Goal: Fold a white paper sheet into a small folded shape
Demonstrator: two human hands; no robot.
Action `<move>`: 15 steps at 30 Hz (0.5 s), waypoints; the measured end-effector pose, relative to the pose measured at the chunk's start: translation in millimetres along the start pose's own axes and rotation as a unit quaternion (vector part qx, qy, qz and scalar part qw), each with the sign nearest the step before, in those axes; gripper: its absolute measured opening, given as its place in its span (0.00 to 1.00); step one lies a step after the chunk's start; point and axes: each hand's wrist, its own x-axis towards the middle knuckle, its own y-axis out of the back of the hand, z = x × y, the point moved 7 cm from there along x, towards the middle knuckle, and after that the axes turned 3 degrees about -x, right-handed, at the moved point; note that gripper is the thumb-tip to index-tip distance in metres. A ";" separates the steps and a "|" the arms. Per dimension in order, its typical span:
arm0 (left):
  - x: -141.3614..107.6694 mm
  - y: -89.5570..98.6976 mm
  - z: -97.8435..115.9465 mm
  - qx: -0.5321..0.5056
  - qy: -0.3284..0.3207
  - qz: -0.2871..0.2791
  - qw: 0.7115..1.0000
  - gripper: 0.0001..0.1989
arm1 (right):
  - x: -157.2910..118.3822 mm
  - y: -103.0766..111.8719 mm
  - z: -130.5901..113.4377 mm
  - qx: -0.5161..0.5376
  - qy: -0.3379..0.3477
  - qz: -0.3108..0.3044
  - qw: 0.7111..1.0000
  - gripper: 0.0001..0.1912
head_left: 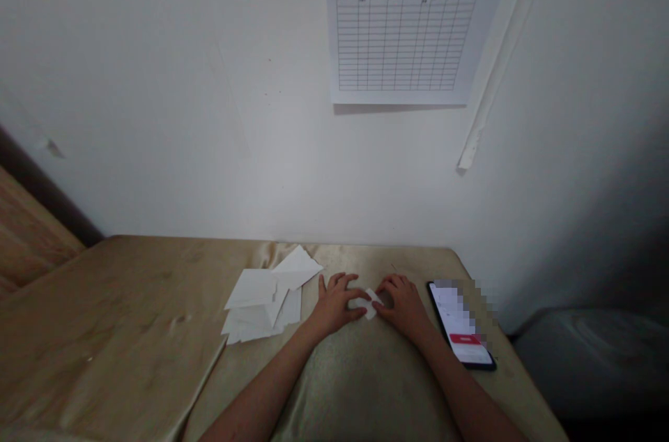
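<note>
A small folded-looking piece of white paper (pixel 371 304) is between my two hands, low over the cloth-covered table. My left hand (pixel 333 304) has its thumb and index finger curved round the paper's left side, while its other fingers are bent and raised. On the opposite side, my right hand (pixel 403 304) grips the paper's edge with thumb and index finger. The exact fold of the piece is too small to make out. Just left of my left hand lies a loose, overlapping pile of white paper sheets (pixel 256 288).
A phone (pixel 460 330) with a lit screen lies right of my right forearm. The shiny beige cloth (pixel 130 316) covers the table up to the white wall. A printed table sheet (pixel 408 37) hangs there. A dark grey rounded object (pixel 590 358) stands beyond the right edge.
</note>
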 end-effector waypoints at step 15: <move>0.7 2.1 1.1 0.002 0.003 0.005 1.000 0.18 | 7.8 -6.5 9.2 -0.007 -0.019 0.009 1.000 0.05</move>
